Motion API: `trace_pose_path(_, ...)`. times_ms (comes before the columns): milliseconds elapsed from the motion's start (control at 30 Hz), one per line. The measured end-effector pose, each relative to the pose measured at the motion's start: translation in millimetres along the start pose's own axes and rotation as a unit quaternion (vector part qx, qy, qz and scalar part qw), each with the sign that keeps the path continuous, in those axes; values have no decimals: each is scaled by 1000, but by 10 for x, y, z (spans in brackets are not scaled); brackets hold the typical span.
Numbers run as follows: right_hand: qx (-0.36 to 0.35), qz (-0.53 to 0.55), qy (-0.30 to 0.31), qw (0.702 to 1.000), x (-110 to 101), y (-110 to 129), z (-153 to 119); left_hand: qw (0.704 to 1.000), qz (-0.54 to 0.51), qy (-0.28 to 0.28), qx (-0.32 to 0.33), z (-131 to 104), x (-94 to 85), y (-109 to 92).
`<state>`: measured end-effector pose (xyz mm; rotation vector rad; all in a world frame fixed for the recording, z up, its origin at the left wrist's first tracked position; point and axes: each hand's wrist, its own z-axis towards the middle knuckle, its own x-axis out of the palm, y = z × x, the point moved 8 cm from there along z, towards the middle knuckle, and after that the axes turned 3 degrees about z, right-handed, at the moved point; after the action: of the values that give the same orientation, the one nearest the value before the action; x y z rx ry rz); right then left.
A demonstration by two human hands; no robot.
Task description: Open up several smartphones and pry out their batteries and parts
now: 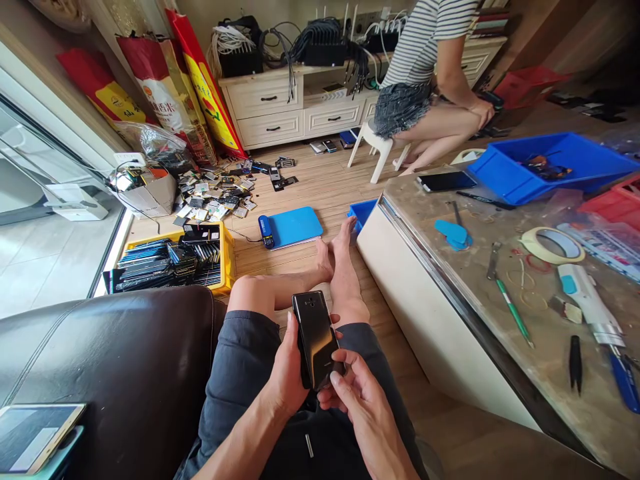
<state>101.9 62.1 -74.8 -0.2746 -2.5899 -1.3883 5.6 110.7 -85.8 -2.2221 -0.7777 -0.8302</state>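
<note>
A dark glossy phone (317, 340) is held above the lap, its back with the camera lenses facing up. My left hand (290, 370) wraps around its left side, with fingertips showing at the right edge. My right hand (357, 393) is at the phone's lower right corner, thumb and fingers bent around that corner. Below the hands, a small silver strip (309, 445) lies on the dark shorts.
A brown leather seat (125, 360) with phones on it is at left. A yellow crate (227, 257) and a blue pad (295, 227) lie on the floor ahead. A cluttered table (470, 293) stands at right; another person (415, 53) sits beyond it.
</note>
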Motion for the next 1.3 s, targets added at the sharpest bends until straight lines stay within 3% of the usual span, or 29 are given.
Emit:
trace_pose_path(500,45,-65,30,996,-9,-57,-1,1000,15,8,11,-28,18,59)
trace_pose_path(900,71,-151,30,985,-12,21,-9,999,-22,13,-23,-29,42,122)
trace_pose_path(1067,63,-190,44,979,-10,71,-17,1000,5,-21,-9,-7,-26,134)
trace_pose_path(1167,17,-230,33,972,-153,176,37,999,3,-14,-31,-2,-37,188)
trace_pose_path(1300,-65,-261,-83,959,-537,503,149,997,58,12,-56,-100,-8,219)
